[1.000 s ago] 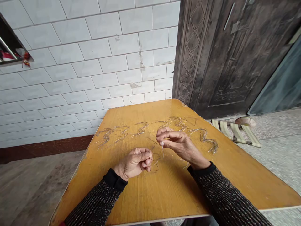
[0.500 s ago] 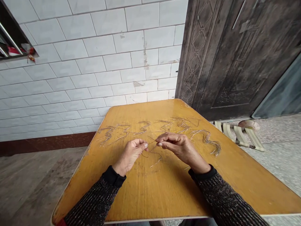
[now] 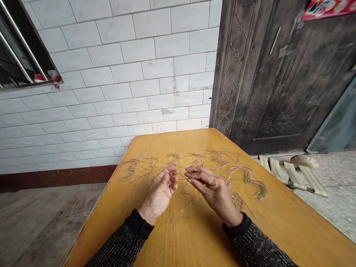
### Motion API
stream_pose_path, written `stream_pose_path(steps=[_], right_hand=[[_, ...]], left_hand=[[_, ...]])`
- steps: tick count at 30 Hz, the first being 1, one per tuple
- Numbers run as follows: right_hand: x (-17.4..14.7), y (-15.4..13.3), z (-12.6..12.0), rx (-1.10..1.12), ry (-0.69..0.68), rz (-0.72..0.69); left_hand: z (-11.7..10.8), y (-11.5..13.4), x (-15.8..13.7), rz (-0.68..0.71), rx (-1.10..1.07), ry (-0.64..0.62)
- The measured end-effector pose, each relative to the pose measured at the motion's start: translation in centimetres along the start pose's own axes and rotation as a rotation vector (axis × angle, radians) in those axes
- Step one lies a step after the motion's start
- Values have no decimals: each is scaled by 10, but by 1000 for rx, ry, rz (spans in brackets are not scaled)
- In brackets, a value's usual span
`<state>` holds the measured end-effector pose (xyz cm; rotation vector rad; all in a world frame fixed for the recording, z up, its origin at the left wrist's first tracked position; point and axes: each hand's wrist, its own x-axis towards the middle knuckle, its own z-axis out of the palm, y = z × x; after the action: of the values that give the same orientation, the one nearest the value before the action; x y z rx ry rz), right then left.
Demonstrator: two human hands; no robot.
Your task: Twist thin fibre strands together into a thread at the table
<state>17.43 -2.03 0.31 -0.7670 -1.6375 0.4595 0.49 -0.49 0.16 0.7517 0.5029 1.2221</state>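
My right hand (image 3: 213, 189) pinches a thin wire (image 3: 182, 179) between thumb and fingertips, just above the table (image 3: 180, 241). The wire stretches leftward to my left hand (image 3: 158, 193), whose palm is turned up and whose fingers are curled but apart. Whether the wire touches the left fingers is hard to make out. Below and between both hands a single bent wire (image 3: 191, 198) lies on the wood. Beside my right wrist is a loose bunch of wires (image 3: 237, 200), partly hidden by that hand.
Several zigzag bundles of wire cross the table beyond my hands, including one at the left (image 3: 132, 167) and a thicker one at the right (image 3: 251, 180). A tiled wall (image 3: 155, 89) and a dark door (image 3: 289, 81) stand behind. A strapped frame (image 3: 292, 174) lies on the floor at right.
My left fingers have loosened from a pinch and spread, and the palm has turned upward. My right hand keeps its pinch. The view has tilted up slightly.
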Motion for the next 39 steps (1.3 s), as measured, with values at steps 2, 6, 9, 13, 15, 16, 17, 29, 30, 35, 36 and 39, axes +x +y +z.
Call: stream_pose_path(steps=[2, 6, 9, 13, 15, 16, 17, 29, 30, 35, 36, 39], right_hand=[[-2, 0, 5, 0, 0, 1], [-4, 1, 14, 54, 52, 53], [-5, 3, 18, 110, 93, 104], [-7, 5, 23, 130, 72, 117], [-8, 4, 25, 115, 49, 95], [-9, 3, 26, 107, 36, 79], [-9, 2, 27, 101, 22, 62], [-11, -3, 29, -20, -79, -113], [-11, -2, 29, -36, -76, -115], [-10, 3, 30, -58, -30, -101], [-10, 2, 29, -58, -39, -98], [-9, -1, 28, -56, -81, -79]], left_hand=[[2, -1, -2, 26, -20, -17], [2, 2, -2, 98, -105, -51], [2, 3, -1, 109, -105, -37], [4, 3, 1, 138, -71, 19], [5, 2, 2, 172, -63, 40], [5, 2, 2, 182, -57, 48], [5, 2, 3, 186, -50, 54], [-1, -2, 8, 231, 36, 120], [0, -2, 8, 253, 62, 133], [1, -2, 6, 349, 241, 194], [1, -2, 6, 365, 272, 194], [1, 0, 6, 408, 326, 174]])
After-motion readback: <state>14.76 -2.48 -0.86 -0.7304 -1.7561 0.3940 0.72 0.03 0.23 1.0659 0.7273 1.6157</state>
